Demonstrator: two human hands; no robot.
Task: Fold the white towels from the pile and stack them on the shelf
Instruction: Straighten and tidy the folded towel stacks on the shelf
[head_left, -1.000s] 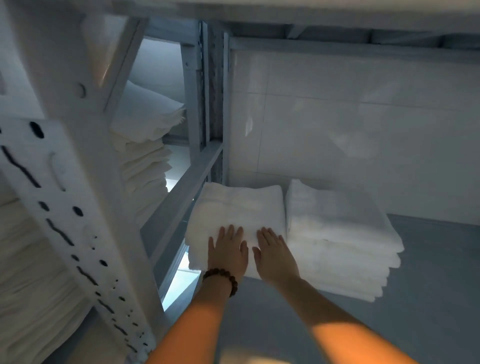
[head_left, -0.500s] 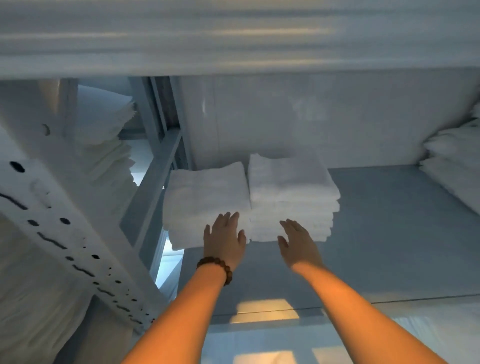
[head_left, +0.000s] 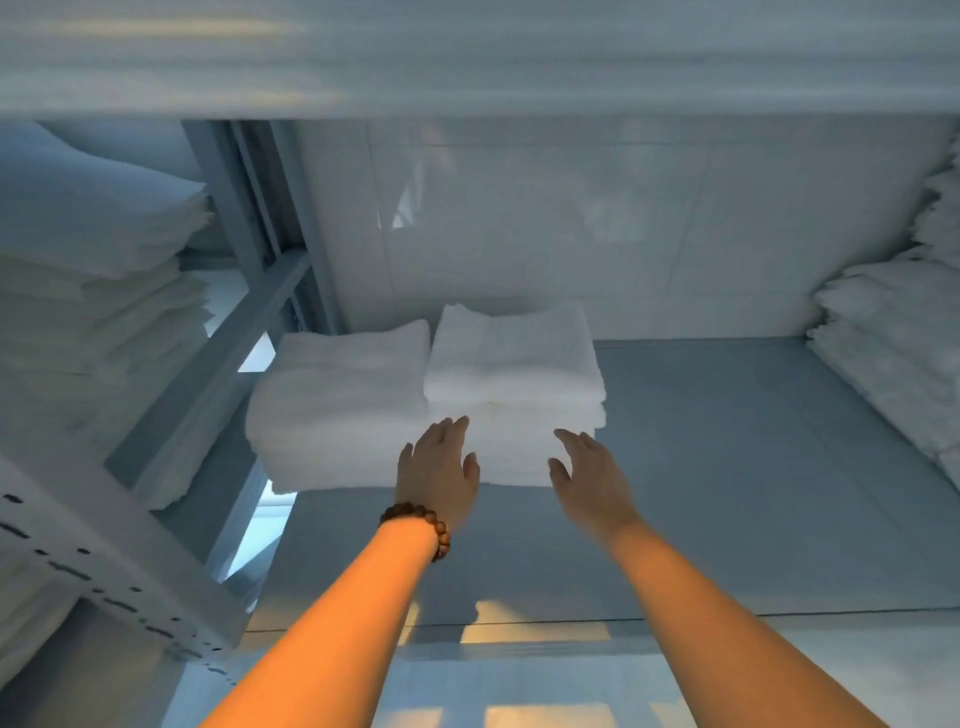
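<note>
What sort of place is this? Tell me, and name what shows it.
Probably a linen storeroom or laundry store. It has a slotted metal shelving upright, folded white towel stacks side by side on the shelf board, and more white linen piled in the left bay and at the right.

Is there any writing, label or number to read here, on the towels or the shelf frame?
None: no text shows on the towel stacks, the shelf board or the bracelet.
The dark marks on the perforated upright are holes and slots, not letters.
</note>
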